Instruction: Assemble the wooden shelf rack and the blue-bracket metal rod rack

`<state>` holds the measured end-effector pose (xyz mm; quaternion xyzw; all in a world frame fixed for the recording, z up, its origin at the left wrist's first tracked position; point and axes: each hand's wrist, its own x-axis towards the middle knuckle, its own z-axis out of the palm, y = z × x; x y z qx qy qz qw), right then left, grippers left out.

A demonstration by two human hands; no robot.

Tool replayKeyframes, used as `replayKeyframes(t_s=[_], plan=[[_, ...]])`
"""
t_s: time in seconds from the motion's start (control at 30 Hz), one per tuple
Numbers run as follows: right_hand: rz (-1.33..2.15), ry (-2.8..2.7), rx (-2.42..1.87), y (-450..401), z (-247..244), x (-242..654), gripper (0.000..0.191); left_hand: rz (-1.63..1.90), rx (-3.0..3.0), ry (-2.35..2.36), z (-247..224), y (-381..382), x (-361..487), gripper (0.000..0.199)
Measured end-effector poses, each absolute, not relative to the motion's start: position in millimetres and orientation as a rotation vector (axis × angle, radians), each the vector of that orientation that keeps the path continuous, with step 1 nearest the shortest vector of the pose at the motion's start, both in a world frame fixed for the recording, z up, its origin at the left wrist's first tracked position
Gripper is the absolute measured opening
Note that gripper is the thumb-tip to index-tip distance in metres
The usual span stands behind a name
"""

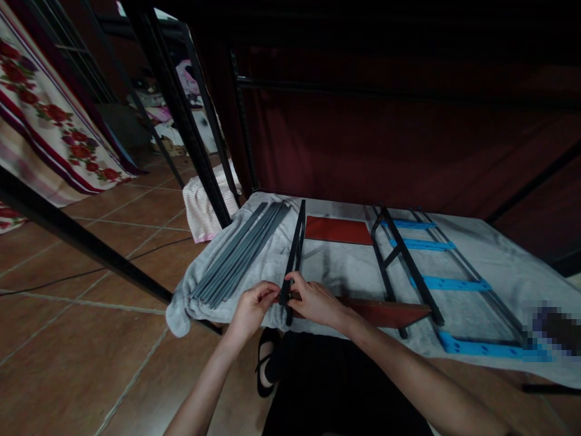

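Observation:
My left hand (255,307) is closed in a pinch at the near end of a black metal frame (297,236). Whatever is between those fingertips is too small to make out. On the other side of the same end, my right hand (315,301) has its fingers curled round the frame. Under and beside my right wrist a reddish-brown board (385,313) stands tilted along the near edge. A second reddish-brown board (338,230) lies farther back, between the frame and another black metal frame (402,254) to the right.
Several grey rods (242,254) lie bundled at the left of the grey cloth-covered bed (481,248). Blue slotted strips (481,346) cross dark bars at the right. A black post (181,109) rises at the left, and a cable (104,270) runs over the tiled floor.

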<state>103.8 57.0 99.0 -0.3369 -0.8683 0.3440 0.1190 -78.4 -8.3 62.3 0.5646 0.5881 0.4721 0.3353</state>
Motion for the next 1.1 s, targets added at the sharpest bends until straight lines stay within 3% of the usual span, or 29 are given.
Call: replayKeyframes(t_s=[0.23,0.4,1.1], plan=[[0.931,-2.542,-1.060,52,104,110,0.039,1.106,1.736,1.663,69,-12,-73,0.014],[0.742,-2.623,-1.079,46,104,117,0.019,1.077,1.788,1.678,73,-16,-69,0.018],[0.923,-2.514,-1.191,50,96,119,0.022,1.141,1.788,1.533,67,-14,-68,0.025]])
